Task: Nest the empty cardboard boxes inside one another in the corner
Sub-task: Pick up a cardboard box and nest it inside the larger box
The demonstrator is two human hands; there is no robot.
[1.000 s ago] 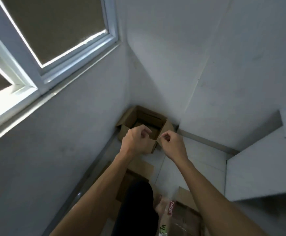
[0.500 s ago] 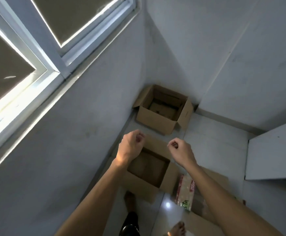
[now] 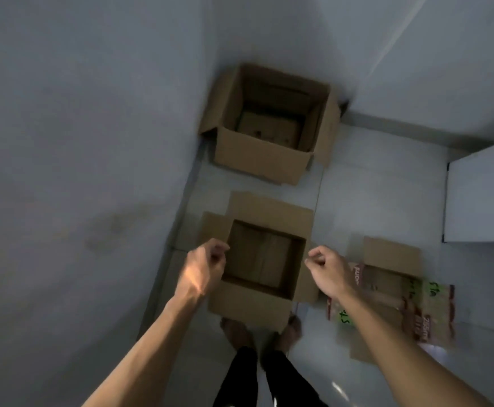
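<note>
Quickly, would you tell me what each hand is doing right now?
Left hand: fingers curled, holding nothing, above the middle box.
Right hand: fingers curled, holding nothing.

Whole frame motion-blurred, dim. Left hand (image 3: 204, 268) covers left rim of middle box (image 3: 261, 259); fingers curled, contact with flap unclear. Right hand (image 3: 326, 270) fingers curled too; touching right flap or hovering, cannot tell. Right forearm hides part of printed box (image 3: 386, 283); its lettering smeared, only fragments legible. Corner box (image 3: 269, 127) interior dark; whether smaller box sits inside, unclear. Feet (image 3: 237, 330) partly hidden behind middle box. Both arms and legs cut off at bottom edge. White panel (image 3: 480, 198) cut off at right edge.
</note>
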